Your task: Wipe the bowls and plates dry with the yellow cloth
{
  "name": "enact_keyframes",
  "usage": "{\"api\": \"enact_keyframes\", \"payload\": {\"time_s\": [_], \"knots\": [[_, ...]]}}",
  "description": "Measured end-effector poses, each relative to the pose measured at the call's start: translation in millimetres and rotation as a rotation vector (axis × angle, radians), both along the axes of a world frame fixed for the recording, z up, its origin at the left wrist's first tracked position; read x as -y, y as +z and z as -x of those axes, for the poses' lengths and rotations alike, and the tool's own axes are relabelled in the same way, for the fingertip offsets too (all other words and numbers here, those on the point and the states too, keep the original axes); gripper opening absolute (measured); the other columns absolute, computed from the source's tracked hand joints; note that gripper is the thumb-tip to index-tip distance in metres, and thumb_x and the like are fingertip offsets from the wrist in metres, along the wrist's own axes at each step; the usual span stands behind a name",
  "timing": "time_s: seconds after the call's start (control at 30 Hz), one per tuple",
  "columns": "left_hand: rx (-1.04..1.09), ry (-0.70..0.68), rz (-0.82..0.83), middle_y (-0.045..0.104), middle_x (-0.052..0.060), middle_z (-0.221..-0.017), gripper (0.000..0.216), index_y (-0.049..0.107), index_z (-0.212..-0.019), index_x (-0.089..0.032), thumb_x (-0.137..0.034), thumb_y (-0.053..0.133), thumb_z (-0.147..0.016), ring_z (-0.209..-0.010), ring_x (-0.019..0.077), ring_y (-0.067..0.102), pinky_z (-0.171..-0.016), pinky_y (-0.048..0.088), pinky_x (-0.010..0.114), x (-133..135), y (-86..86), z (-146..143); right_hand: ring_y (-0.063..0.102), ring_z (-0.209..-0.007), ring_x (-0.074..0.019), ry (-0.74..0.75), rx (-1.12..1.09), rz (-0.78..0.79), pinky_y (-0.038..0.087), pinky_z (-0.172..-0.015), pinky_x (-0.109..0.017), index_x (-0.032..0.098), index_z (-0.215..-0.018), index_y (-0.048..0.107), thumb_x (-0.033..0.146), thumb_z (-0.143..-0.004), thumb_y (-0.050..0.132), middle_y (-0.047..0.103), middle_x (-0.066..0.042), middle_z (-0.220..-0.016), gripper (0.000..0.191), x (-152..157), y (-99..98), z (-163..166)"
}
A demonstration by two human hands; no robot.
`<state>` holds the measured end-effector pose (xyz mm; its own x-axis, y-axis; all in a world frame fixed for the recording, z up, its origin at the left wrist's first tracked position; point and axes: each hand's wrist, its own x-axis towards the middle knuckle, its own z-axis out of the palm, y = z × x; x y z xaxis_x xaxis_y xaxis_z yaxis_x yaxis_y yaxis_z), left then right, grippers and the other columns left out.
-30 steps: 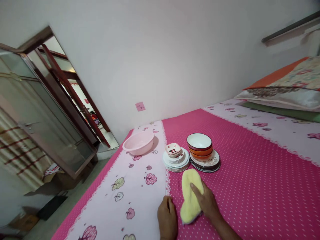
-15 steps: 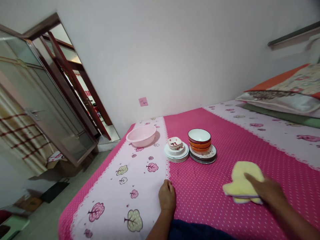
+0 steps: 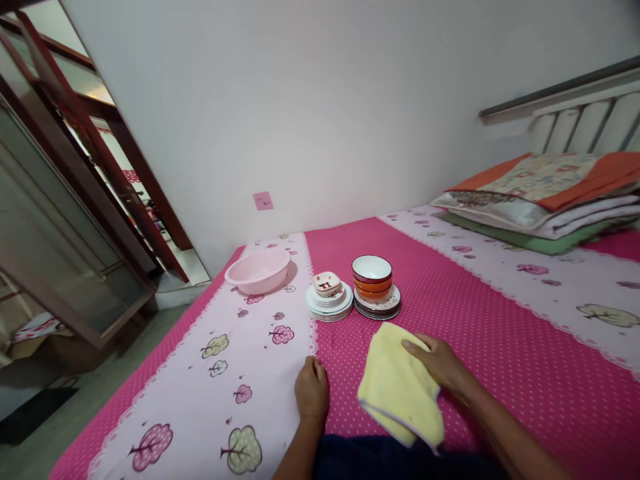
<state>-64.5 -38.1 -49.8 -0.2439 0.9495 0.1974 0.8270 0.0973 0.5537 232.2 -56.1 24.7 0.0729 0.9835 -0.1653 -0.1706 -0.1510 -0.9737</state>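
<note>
My right hand [image 3: 440, 360] grips a folded yellow cloth [image 3: 400, 383] by its upper right edge, and the cloth hangs in front of my lap. On the bedspread, my left hand [image 3: 312, 387] rests as a closed fist with nothing showing in it. Beyond my hands stand two stacks of dishes side by side. The left one is white plates [image 3: 330, 309] topped by small square bowls [image 3: 327, 283]. At the right, orange bowls [image 3: 373, 283] with white insides sit on dark-rimmed plates [image 3: 379, 311].
A pink basin [image 3: 259, 272] stands on the bed's far left, near the wall [image 3: 300, 120]. Folded bedding [image 3: 545, 193] is piled at the right. The pink and white bedspread [image 3: 280, 360] drops off at the left edge, with a glass door [image 3: 55, 220] beyond.
My right hand has brought the yellow cloth leftward and closer to my lap, and it hangs more upright. My left fist stays on the bed. The view has turned right.
</note>
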Motion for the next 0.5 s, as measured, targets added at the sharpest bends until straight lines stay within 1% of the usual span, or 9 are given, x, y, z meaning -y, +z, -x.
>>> {"api": "enact_keyframes", "payload": {"time_s": [0.07,0.1,0.2,0.27,0.3,0.33,0.4,0.47,0.5], "knots": [[0.0,0.002,0.002,0.074,0.008,-0.085,0.024,0.059,-0.092,-0.022,-0.024,0.037,-0.103,-0.079,0.022,0.067,-0.07,0.034,0.032,0.4,0.1,-0.3,0.075,-0.068,-0.0274,-0.006,-0.01,-0.012,0.057,-0.06,-0.034,0.018,-0.09,0.072,0.051,-0.062,0.088,0.08,-0.007,-0.078,0.047,-2.3,9.1,8.1],[0.001,0.002,0.003,0.074,0.008,-0.085,0.024,0.059,-0.092,-0.022,-0.024,0.038,-0.103,-0.078,0.022,0.067,-0.069,0.034,0.032,0.7,0.0,-0.4,0.076,-0.072,-0.0278,0.007,-0.028,-0.019,0.058,-0.063,-0.034,0.018,-0.095,0.072,0.052,-0.064,0.087,0.081,-0.008,-0.082,0.048,-1.8,15.6,11.5],[0.008,0.001,-0.003,0.074,0.008,-0.084,0.025,0.06,-0.092,-0.022,-0.025,0.037,-0.104,-0.078,0.0221,0.067,-0.069,0.034,0.032,1.9,0.0,-0.5,0.078,-0.083,-0.0288,0.06,-0.083,-0.051,0.06,-0.072,-0.036,0.017,-0.11,0.071,0.052,-0.068,0.085,0.082,-0.011,-0.096,0.056,5.3,41.8,22.6],[0.017,-0.005,-0.01,0.074,0.008,-0.084,0.026,0.06,-0.091,-0.022,-0.025,0.037,-0.104,-0.078,0.0219,0.067,-0.068,0.034,0.032,2.6,-0.1,-0.5,0.078,-0.086,-0.028,0.088,-0.096,-0.085,0.06,-0.073,-0.035,0.017,-0.114,0.07,0.054,-0.07,0.085,0.081,-0.012,-0.101,0.059,10.5,58.5,30.3],[0.022,-0.008,-0.013,0.074,0.008,-0.084,0.027,0.06,-0.09,-0.022,-0.024,0.037,-0.104,-0.078,0.0218,0.067,-0.068,0.035,0.032,2.9,-0.2,-0.5,0.078,-0.085,-0.0277,0.094,-0.088,-0.102,0.059,-0.072,-0.034,0.017,-0.115,0.07,0.055,-0.072,0.084,0.081,-0.012,-0.102,0.059,11.7,64.0,33.0],[0.027,-0.01,-0.015,0.074,0.008,-0.084,0.027,0.06,-0.09,-0.022,-0.024,0.036,-0.104,-0.078,0.0217,0.067,-0.068,0.035,0.032,3.1,-0.5,-0.5,0.078,-0.084,-0.0277,0.097,-0.065,-0.111,0.059,-0.071,-0.034,0.017,-0.116,0.069,0.057,-0.073,0.082,0.081,-0.013,-0.102,0.06,11.3,66.5,34.1],[0.035,-0.012,-0.021,0.074,0.008,-0.084,0.028,0.06,-0.09,-0.022,-0.024,0.036,-0.104,-0.078,0.0216,0.068,-0.069,0.035,0.031,3.6,-1.7,-0.4,0.077,-0.08,-0.029,0.093,0.049,-0.105,0.059,-0.068,-0.036,0.016,-0.113,0.071,0.061,-0.073,0.077,0.081,-0.013,-0.097,0.06,5.6,63.2,29.0],[0.043,-0.012,-0.024,0.074,0.007,-0.084,0.027,0.06,-0.09,-0.022,-0.023,0.036,-0.104,-0.078,0.0213,0.068,-0.069,0.036,0.031,4.0,-3.6,-0.6,0.076,-0.072,-0.0318,0.07,0.285,-0.086,0.059,-0.063,-0.04,0.014,-0.101,0.073,0.064,-0.071,0.071,0.081,-0.015,-0.087,0.058,-5.4,53.8,11.6],[0.046,-0.011,-0.026,0.074,0.007,-0.084,0.027,0.06,-0.09,-0.022,-0.022,0.036,-0.103,-0.078,0.0211,0.067,-0.069,0.036,0.031,4.1,-4.6,-0.8,0.076,-0.07,-0.0331,-0.013,0.462,-0.122,0.059,-0.062,-0.042,0.015,-0.093,0.074,0.064,-0.071,0.068,0.08,-0.015,-0.081,0.055,-11.6,49.7,-1.1]]}}
